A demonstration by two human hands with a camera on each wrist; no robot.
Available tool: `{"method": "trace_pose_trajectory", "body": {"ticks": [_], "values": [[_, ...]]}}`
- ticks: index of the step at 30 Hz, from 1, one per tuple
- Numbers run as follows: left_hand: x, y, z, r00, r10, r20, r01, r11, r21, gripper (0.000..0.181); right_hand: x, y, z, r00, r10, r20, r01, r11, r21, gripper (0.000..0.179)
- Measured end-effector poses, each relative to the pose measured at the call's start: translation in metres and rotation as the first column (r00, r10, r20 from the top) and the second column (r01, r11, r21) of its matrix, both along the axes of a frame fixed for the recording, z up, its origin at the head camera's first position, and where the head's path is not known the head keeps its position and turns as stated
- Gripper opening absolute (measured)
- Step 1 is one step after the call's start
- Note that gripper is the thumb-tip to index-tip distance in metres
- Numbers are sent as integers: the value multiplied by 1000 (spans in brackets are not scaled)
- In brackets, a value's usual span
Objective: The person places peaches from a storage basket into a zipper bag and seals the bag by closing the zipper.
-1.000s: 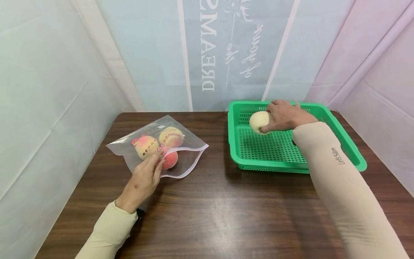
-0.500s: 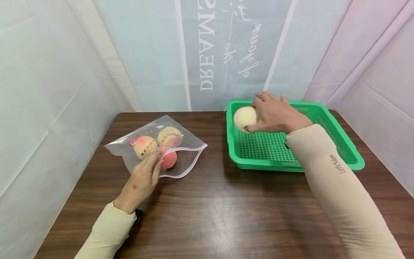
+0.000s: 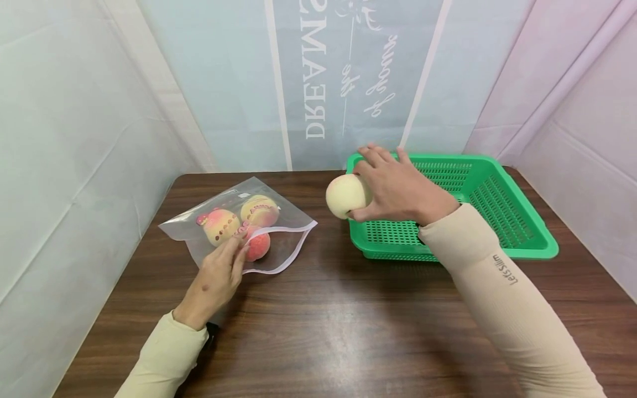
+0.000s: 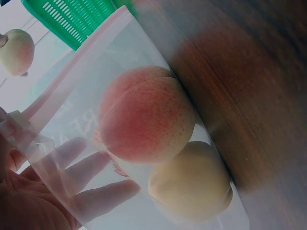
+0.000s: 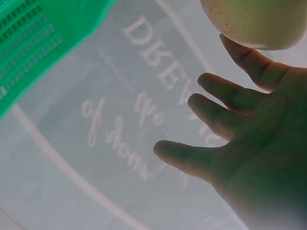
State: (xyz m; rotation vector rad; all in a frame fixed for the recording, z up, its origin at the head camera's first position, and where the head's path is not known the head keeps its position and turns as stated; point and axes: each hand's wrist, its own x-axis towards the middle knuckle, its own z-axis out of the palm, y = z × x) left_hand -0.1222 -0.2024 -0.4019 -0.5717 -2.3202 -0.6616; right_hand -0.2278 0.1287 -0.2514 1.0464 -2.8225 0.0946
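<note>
My left hand (image 3: 217,276) pinches the edge of a clear zip-top bag (image 3: 293,251) on the left of the table, holding its mouth partly raised. Inside the bag lie three peaches: a reddish peach (image 4: 144,115) nearest the mouth, a yellow and pink peach (image 3: 222,228) and another pale peach (image 3: 260,211). My right hand (image 3: 398,188) holds a pale yellow peach (image 3: 344,196) between thumb and index finger, in the air by the left rim of the green basket (image 3: 527,252). In the right wrist view the other fingers (image 5: 235,96) spread away from that peach (image 5: 259,21).
The basket, with slotted walls, stands at the back right of the brown wooden table (image 3: 308,337). A pale curtain (image 3: 239,83) with printed lettering hangs right behind the table, and white cloth walls (image 3: 74,166) enclose both sides.
My right hand has carried the pale peach leftward, from above the basket to just outside its left rim. My left hand keeps its pinch on the bag.
</note>
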Motion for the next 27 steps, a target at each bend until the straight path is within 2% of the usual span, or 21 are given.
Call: {"method": "trace_pose_trajectory", "body": {"ticks": [9, 16, 22, 27], "values": [[1, 0, 1, 1000, -6, 6, 6, 1000, -12, 25, 22, -21, -9, 991, 122, -50, -122, 992, -10, 69], [0, 0, 2, 1000, -6, -1, 6, 1000, -13, 25, 41, -41, -24, 969, 220, -114, -222, 975, 2, 70], [0, 0, 1, 1000, 0, 6, 0, 1000, -13, 23, 50, -61, -34, 964, 237, -117, -235, 972, 32, 70], [0, 1, 0, 1000, -1, 23, 2, 1000, -13, 20, 58, -74, -46, 963, 220, -155, -208, 974, 89, 71]]}}
